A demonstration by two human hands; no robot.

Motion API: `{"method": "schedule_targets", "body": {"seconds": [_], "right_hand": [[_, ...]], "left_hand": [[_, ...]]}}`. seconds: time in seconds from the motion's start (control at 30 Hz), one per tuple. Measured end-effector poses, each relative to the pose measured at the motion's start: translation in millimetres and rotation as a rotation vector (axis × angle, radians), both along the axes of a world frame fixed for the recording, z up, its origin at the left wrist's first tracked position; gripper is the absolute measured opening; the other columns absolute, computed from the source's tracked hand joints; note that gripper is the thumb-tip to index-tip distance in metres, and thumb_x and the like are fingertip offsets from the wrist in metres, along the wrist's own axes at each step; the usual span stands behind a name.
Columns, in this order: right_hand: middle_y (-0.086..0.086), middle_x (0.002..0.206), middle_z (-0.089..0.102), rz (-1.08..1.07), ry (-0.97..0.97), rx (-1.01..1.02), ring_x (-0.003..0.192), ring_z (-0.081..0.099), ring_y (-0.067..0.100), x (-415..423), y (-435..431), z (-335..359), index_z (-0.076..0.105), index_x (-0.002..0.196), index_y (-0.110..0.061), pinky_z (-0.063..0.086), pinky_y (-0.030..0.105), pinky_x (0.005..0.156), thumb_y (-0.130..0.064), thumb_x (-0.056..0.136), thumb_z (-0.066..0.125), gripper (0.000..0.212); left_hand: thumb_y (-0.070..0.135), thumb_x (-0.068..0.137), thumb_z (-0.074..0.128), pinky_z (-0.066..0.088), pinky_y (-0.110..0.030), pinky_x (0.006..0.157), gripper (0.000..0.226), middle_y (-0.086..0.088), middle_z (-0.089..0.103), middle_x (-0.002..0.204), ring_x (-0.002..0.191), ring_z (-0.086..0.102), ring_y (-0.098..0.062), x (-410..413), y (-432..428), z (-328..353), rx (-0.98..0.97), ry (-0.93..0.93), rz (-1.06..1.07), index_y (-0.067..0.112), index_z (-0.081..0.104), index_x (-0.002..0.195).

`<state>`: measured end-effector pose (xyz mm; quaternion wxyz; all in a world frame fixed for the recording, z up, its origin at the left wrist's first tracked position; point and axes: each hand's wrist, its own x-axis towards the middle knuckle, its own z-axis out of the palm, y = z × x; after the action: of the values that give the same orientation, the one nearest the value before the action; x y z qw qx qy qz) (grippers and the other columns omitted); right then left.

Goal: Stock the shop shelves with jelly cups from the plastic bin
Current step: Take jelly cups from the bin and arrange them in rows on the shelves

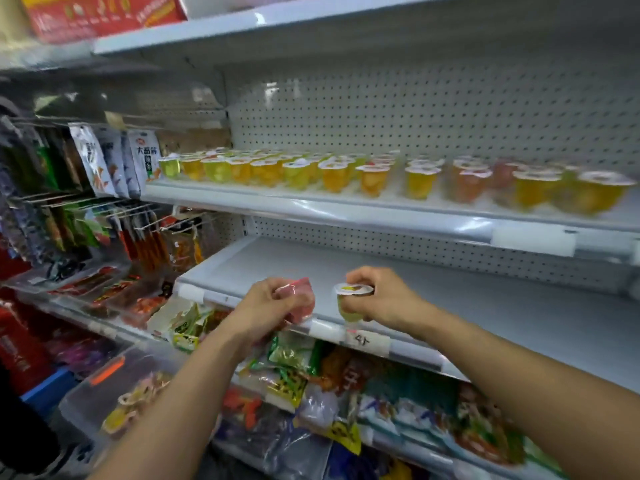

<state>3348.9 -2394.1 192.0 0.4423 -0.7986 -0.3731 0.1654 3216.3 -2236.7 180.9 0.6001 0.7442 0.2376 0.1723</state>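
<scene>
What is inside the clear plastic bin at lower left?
A few jelly cups, yellowish and pinkish, show through the plastic bin's clear wall. The left forearm covers its right part.

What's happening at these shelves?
A person is stocking shop shelves. The left hand holds a pink cup and the right hand holds a yellow-green cup, both at the front edge of a bare shelf. The shelf above already carries rows of jelly cups. A clear plastic bin with more cups sits low on the left.
</scene>
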Motion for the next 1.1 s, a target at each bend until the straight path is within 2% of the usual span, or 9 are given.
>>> {"method": "schedule_targets", "body": {"seconds": [0.1, 0.27, 0.4, 0.5, 0.57, 0.67, 0.8, 0.93, 1.1], "right_hand": [[0.0, 0.107, 0.063, -0.051, -0.069, -0.008, 0.086, 0.059, 0.011, 6, -68, 23, 0.059, 0.121, -0.016, 0.047, 0.017, 0.069, -0.018, 0.08, 0.074, 0.043], [-0.003, 0.113, 0.062, -0.153, -0.172, -0.006, 0.1, 0.061, 0.012, 22, -166, 58, 0.061, 0.119, -0.016, 0.053, 0.029, 0.087, -0.025, 0.078, 0.077, 0.045], [-0.001, 0.106, 0.063, -0.267, -0.201, 0.022, 0.094, 0.062, 0.015, 41, -223, 82, 0.062, 0.115, -0.018, 0.054, 0.033, 0.085, -0.028, 0.077, 0.078, 0.042], [0.004, 0.107, 0.064, -0.351, -0.204, 0.055, 0.086, 0.061, 0.015, 61, -253, 100, 0.062, 0.114, -0.018, 0.054, 0.031, 0.075, -0.028, 0.075, 0.08, 0.044], [0.002, 0.11, 0.063, -0.404, -0.217, 0.065, 0.091, 0.063, 0.015, 74, -268, 113, 0.063, 0.112, -0.019, 0.053, 0.03, 0.075, -0.031, 0.072, 0.081, 0.046], [-0.002, 0.114, 0.061, -0.487, -0.268, 0.062, 0.104, 0.06, 0.015, 96, -287, 131, 0.063, 0.111, -0.022, 0.05, 0.032, 0.091, -0.036, 0.072, 0.082, 0.046], [0.002, 0.116, 0.058, -0.609, -0.257, 0.118, 0.105, 0.056, 0.017, 134, -294, 149, 0.059, 0.117, -0.018, 0.046, 0.03, 0.086, -0.033, 0.073, 0.082, 0.052], [0.005, 0.118, 0.054, -0.667, -0.268, 0.078, 0.104, 0.054, 0.02, 174, -292, 161, 0.054, 0.118, -0.016, 0.042, 0.029, 0.084, -0.028, 0.077, 0.08, 0.05], [0.008, 0.118, 0.053, -0.735, -0.255, 0.011, 0.105, 0.054, 0.025, 223, -291, 162, 0.051, 0.123, -0.012, 0.045, 0.032, 0.086, -0.021, 0.078, 0.08, 0.054]], "left_hand": [[0.015, 0.084, 0.072, 0.046, -0.027, 0.057, 0.018, -0.011, 0.073, 0.084, 0.069, 0.061, -0.02, 17, -59, 21, 0.088, -0.022, -0.08, 0.014, 0.065, 0.101], [0.015, 0.085, 0.072, 0.045, -0.025, 0.055, 0.013, -0.01, 0.071, 0.078, 0.065, 0.058, -0.018, 48, -144, 61, 0.171, -0.096, -0.207, 0.01, 0.068, 0.096], [0.016, 0.085, 0.072, 0.047, -0.022, 0.052, 0.01, -0.006, 0.068, 0.07, 0.057, 0.057, -0.013, 73, -194, 94, 0.213, -0.149, -0.264, 0.008, 0.068, 0.091], [0.017, 0.084, 0.072, 0.045, -0.021, 0.05, 0.012, -0.002, 0.066, 0.066, 0.053, 0.054, -0.012, 95, -219, 118, 0.238, -0.176, -0.295, 0.008, 0.068, 0.091], [0.021, 0.084, 0.073, 0.043, -0.018, 0.048, 0.014, -0.001, 0.067, 0.068, 0.052, 0.055, -0.009, 110, -229, 134, 0.288, -0.18, -0.307, 0.01, 0.068, 0.09], [0.025, 0.083, 0.073, 0.041, -0.019, 0.051, 0.015, 0.0, 0.066, 0.066, 0.043, 0.048, 0.0, 134, -235, 156, 0.371, -0.187, -0.322, 0.013, 0.066, 0.079], [0.026, 0.082, 0.075, 0.042, -0.021, 0.053, 0.018, -0.004, 0.07, 0.074, 0.05, 0.05, -0.005, 174, -231, 175, 0.403, -0.196, -0.348, 0.009, 0.07, 0.086], [0.022, 0.083, 0.074, 0.044, -0.017, 0.049, 0.02, -0.01, 0.073, 0.083, 0.045, 0.053, 0.0, 217, -224, 186, 0.388, -0.215, -0.372, 0.006, 0.072, 0.095], [0.021, 0.081, 0.076, 0.051, -0.026, 0.061, 0.026, -0.008, 0.073, 0.089, 0.059, 0.061, -0.008, 267, -217, 197, 0.401, -0.214, -0.416, 0.01, 0.068, 0.103]]}}
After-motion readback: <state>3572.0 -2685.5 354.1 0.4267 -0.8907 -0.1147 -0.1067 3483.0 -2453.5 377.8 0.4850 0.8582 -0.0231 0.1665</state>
